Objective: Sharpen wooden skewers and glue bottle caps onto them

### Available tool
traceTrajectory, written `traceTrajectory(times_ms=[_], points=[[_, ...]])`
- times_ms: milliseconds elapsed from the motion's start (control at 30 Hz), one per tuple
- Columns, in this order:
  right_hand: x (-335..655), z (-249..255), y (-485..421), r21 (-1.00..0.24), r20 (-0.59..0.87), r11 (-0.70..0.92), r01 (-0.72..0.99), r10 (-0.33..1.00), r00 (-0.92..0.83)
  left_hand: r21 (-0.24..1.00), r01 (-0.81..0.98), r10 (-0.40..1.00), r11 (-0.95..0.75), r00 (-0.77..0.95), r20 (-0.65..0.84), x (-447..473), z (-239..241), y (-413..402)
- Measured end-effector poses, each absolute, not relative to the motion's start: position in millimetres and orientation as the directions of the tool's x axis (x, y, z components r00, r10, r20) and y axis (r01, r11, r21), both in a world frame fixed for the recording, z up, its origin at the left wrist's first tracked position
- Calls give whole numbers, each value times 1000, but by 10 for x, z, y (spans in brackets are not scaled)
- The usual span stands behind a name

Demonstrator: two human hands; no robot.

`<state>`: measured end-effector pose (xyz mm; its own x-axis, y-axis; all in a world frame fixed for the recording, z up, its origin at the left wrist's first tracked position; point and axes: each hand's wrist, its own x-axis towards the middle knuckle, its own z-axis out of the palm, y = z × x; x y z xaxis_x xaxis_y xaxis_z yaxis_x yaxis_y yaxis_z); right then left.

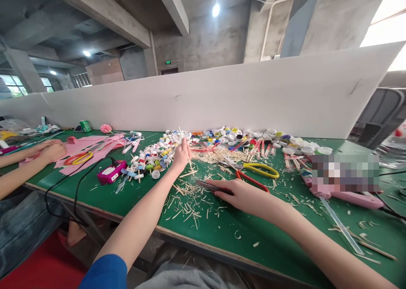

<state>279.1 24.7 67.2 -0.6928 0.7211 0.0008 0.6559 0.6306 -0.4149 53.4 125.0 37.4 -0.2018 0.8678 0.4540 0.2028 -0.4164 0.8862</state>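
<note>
My left hand (181,154) is closed round a thin wooden stick (186,150) that stands nearly upright over the green table (127,196). My right hand (242,194) lies low on the table, its fingers pinched on a dark slim blade-like tool (207,185) that points left. Under and between the hands lies a litter of wood shavings and short stick pieces (187,204). Just behind the left hand sits a heap of small assemblies made of coloured bottle caps on sticks (152,158).
Loose bottle caps (253,136) line the white partition (222,94). Scissors with red and yellow handles (253,172) lie behind my right hand. A pink glue gun (345,195), a glue stick (341,225), a magenta device with black cable (111,172). Another person's arms (28,158) rest at left on pink sheets (89,147).
</note>
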Motion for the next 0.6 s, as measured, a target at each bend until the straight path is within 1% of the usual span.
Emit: traceTrajectory(times_ms=[100, 200, 333, 400, 433, 500, 533, 600], points=[[2797, 696, 198, -367, 46, 651, 664, 726, -686, 876, 222, 870, -428, -163, 466, 550, 375, 1249], [2813, 709, 196, -279, 86, 655, 702, 745, -661, 864, 231, 875, -446, -87, 475, 657, 395, 1181], [2820, 700, 270, -103, 245, 711, 696, 696, -675, 837, 225, 854, -499, -36, 518, 836, 522, 1008], [2810, 736, 279, -53, 314, 717, 695, 672, -670, 826, 200, 838, -526, -39, 544, 913, 606, 926], [2803, 774, 255, -55, 340, 714, 698, 670, -660, 821, 184, 831, -540, -37, 555, 945, 643, 894], [2789, 888, 134, -117, 381, 712, 692, 676, -631, 816, 153, 822, -558, -33, 569, 994, 698, 852], [2783, 952, 38, -175, 396, 720, 672, 676, -621, 816, 139, 821, -561, -30, 570, 1012, 715, 842], [2779, 1062, -194, -361, 421, 738, 571, 675, -606, 821, 113, 825, -559, -21, 565, 1034, 727, 835]])
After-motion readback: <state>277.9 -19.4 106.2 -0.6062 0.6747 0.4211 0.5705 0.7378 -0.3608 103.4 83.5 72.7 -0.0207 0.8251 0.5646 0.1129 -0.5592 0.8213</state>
